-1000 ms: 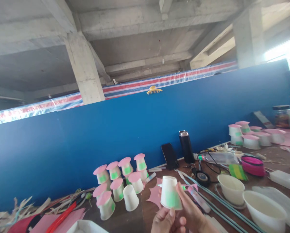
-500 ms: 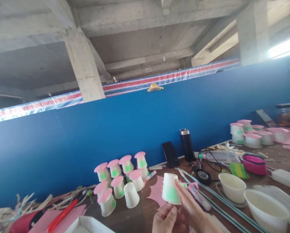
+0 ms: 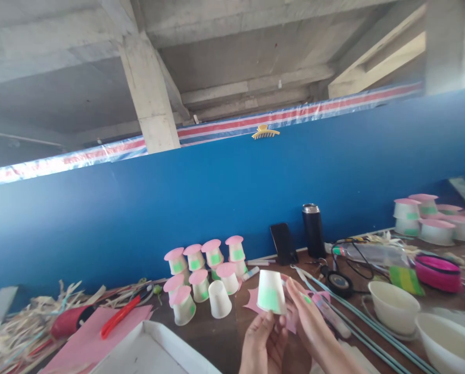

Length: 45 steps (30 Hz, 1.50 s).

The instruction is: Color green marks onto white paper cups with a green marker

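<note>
A white paper cup with a green patch (image 3: 271,292) is held upside down above the table. My left hand (image 3: 262,340) pinches it at the lower rim, thumb in front. Beside the cup's right side is my right hand (image 3: 310,319), its fingers stretched out; whether they touch the cup is hard to tell. Below and behind lies a pink paper cutout with a jagged edge (image 3: 252,300). A plain white upturned cup (image 3: 219,299) stands on the table to the left, in front of several green-patched cups topped with pink discs (image 3: 199,285).
A white box (image 3: 154,345) and pink sheets with a red tool (image 3: 119,317) lie at left. To the right are a phone (image 3: 283,244), a black flask (image 3: 313,231), light-blue rods (image 3: 357,317), white bowls (image 3: 394,304) and a pink pouch (image 3: 438,272). A blue partition (image 3: 216,197) stands behind.
The view has turned slightly left. My right fingers, which lay against the cup's side, have shifted to its right edge. The cup stays in my left hand.
</note>
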Tool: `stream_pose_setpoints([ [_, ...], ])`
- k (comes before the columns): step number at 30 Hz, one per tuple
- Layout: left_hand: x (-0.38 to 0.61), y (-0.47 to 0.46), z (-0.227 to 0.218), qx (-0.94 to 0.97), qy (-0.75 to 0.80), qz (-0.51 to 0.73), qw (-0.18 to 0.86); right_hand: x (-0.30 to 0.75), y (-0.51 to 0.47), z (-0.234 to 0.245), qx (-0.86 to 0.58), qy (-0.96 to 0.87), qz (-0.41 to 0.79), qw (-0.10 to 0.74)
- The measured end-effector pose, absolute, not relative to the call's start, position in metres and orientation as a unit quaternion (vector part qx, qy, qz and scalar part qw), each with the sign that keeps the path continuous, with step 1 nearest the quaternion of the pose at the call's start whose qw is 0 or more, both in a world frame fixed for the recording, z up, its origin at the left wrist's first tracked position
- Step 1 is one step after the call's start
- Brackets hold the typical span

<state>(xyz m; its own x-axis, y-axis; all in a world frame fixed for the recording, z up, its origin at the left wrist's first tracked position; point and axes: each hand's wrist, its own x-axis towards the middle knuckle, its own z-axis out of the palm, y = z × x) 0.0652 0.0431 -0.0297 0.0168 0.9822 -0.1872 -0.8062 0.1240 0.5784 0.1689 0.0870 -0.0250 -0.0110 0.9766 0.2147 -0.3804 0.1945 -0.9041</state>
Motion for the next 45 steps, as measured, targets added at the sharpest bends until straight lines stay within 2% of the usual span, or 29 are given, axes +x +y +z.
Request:
stream_pose_setpoints([
  [2,0.060,0.046,-0.029,0.110,0.278,0.671,0.678,0.172,0.092,-0.024,-0.352,-0.429,0.540,0.633],
  [5,0.050,0.051,-0.031,0.072,0.272,0.696,0.661,0.179,0.093,-0.021,-0.408,-0.429,0.446,0.671],
  [8,0.042,0.055,-0.033,0.072,0.247,0.696,0.670,0.183,0.085,-0.015,-0.469,-0.518,0.345,0.627],
  [11,0.039,0.056,-0.035,0.078,0.214,0.690,0.687,0.181,0.074,-0.010,-0.419,-0.603,0.283,0.617],
  [14,0.039,0.056,-0.036,0.090,0.207,0.694,0.684,0.176,0.069,-0.010,-0.381,-0.653,0.279,0.591],
  [18,0.040,0.058,-0.037,0.109,0.213,0.699,0.674,0.173,0.069,-0.011,-0.364,-0.692,0.250,0.571],
  [27,0.042,0.060,-0.036,0.117,0.239,0.702,0.660,0.174,0.070,-0.016,-0.350,-0.771,0.092,0.524],
  [35,0.045,0.058,-0.035,0.139,0.251,0.709,0.644,0.173,0.070,-0.017,-0.350,-0.787,0.052,0.505],
  [45,0.048,0.052,-0.027,0.173,0.244,0.695,0.654,0.174,0.071,-0.019,-0.366,-0.783,0.067,0.499],
])
